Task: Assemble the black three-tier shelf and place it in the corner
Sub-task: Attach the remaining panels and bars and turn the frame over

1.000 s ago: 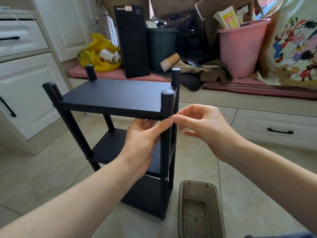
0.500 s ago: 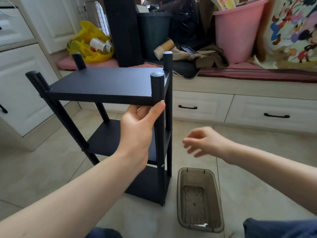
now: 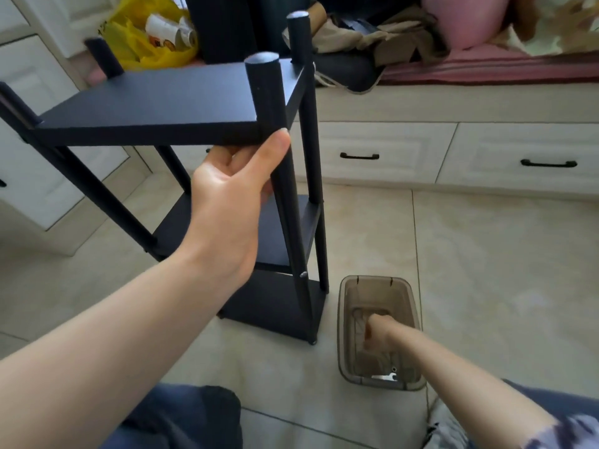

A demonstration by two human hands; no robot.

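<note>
The black three-tier shelf [image 3: 162, 98] stands upright on the tiled floor in front of me, with four round posts. My left hand [image 3: 233, 192] grips its near right post just under the top board, thumb against the post. My right hand [image 3: 377, 330] reaches down inside a translucent brown plastic box [image 3: 345, 319] on the floor to the right of the shelf's foot. Its fingers are curled and point into the box; whether they hold anything is hidden. A small silver wrench [image 3: 387, 377] lies at the box's near end.
A window bench with white drawers [image 3: 389, 150] runs along the back, with a yellow bag [image 3: 152, 37], a black board [image 3: 223, 27], clothes and a pink bucket [image 3: 463, 17] on it. White cabinets [image 3: 39, 176] stand at the left. My knees are at the bottom.
My right hand left the post near the top board and dropped into the brown box on the floor. My left hand kept its hold on the post. The camera tilted downward.
</note>
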